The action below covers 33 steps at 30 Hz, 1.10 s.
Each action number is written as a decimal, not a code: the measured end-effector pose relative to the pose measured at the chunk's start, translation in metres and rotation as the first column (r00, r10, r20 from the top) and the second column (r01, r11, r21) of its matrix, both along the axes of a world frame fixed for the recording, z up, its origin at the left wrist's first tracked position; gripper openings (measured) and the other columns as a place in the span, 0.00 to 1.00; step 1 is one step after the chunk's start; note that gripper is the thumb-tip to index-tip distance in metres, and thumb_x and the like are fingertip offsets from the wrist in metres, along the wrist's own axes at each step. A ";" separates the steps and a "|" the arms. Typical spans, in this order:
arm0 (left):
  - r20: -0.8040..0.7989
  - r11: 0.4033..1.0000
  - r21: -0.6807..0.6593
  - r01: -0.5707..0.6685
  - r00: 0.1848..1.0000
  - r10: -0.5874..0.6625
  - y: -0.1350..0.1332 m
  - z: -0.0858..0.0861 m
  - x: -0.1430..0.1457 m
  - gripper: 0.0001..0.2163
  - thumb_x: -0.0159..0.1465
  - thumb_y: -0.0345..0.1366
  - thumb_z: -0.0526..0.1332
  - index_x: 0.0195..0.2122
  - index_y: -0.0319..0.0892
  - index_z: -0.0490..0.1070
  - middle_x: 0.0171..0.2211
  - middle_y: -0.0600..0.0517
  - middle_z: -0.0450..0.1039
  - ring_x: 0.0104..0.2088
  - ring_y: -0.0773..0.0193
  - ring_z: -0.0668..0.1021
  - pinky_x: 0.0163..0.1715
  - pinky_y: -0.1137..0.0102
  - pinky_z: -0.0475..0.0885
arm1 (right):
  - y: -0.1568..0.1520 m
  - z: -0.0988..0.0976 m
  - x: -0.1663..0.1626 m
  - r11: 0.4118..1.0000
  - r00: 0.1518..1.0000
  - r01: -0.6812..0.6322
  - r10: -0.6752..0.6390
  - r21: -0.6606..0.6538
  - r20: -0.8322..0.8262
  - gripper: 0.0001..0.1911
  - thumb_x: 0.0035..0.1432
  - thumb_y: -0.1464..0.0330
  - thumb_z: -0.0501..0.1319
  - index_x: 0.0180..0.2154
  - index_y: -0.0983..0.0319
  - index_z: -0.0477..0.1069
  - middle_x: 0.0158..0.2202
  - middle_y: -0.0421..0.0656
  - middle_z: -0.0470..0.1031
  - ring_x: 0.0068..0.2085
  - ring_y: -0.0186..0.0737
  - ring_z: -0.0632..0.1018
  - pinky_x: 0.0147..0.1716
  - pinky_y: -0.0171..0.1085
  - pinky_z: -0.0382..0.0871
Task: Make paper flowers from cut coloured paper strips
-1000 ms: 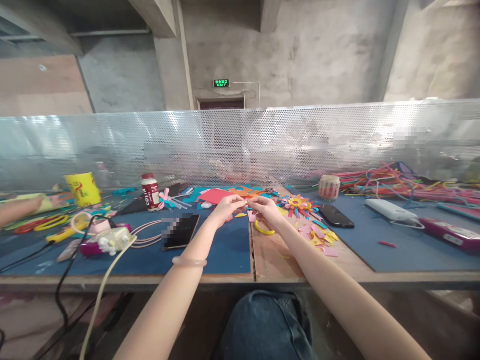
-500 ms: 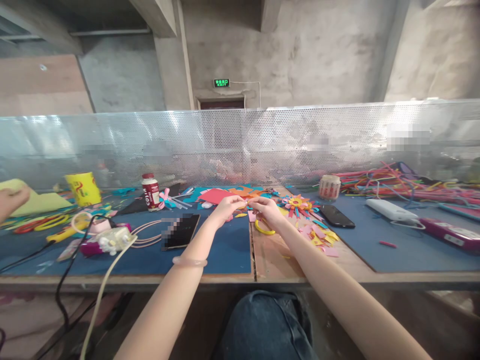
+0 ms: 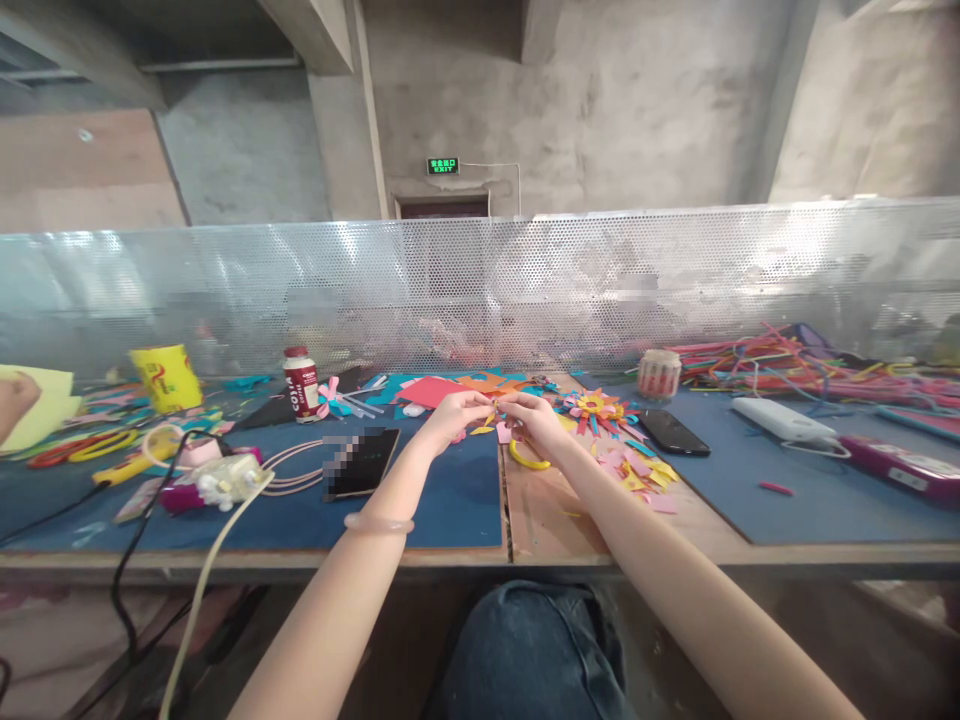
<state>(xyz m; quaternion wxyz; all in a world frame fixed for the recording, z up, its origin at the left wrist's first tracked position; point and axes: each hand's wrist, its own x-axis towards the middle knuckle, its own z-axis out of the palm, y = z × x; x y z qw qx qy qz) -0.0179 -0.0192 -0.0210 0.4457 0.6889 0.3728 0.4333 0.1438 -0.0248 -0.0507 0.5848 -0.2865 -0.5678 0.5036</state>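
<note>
Over the middle of the table, my left hand and my right hand meet fingertip to fingertip, both pinched closed. A tiny yellowish bit shows between them, too small to name. Just under my right palm is a yellow loop like a scissors handle; whether it hangs from the hand or lies on the table I cannot tell. Beyond my hands lie a red sheet and orange and blue cut pieces. A flower of pink, yellow and blue strips sits right of my right hand, with pink and yellow scraps nearer me.
Left are a dark phone, a coffee bottle, a yellow tub, a power strip with cables and another person's hand with yellow paper. Right are a black phone, a jar and pipe cleaners.
My fingertips have shifted slightly against each other, with the yellowish bit now showing between them. At the far left, the other person's hand and yellow paper have moved left and down.
</note>
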 end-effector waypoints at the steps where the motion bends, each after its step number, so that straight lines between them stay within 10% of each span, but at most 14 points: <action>1: -0.004 1.000 0.002 -0.004 1.000 0.004 0.001 0.000 0.000 0.08 0.50 0.36 0.65 0.29 0.39 0.71 0.25 0.51 0.73 0.25 0.66 0.75 0.21 0.77 0.66 | 0.001 0.000 0.000 1.000 1.000 -0.005 0.005 0.002 -0.002 0.13 0.40 0.62 0.65 0.29 0.62 0.72 0.22 0.37 0.69 0.20 0.28 0.65 0.15 0.28 0.54; 33: 0.028 0.998 0.052 0.043 0.999 -0.045 0.006 -0.004 0.000 0.09 0.52 0.40 0.63 0.27 0.39 0.69 0.26 0.51 0.72 0.29 0.64 0.75 0.27 0.74 0.67 | 0.005 -0.004 0.000 1.000 0.999 -0.029 0.029 -0.010 -0.016 0.14 0.40 0.61 0.66 0.30 0.61 0.72 0.23 0.38 0.70 0.22 0.29 0.67 0.15 0.27 0.52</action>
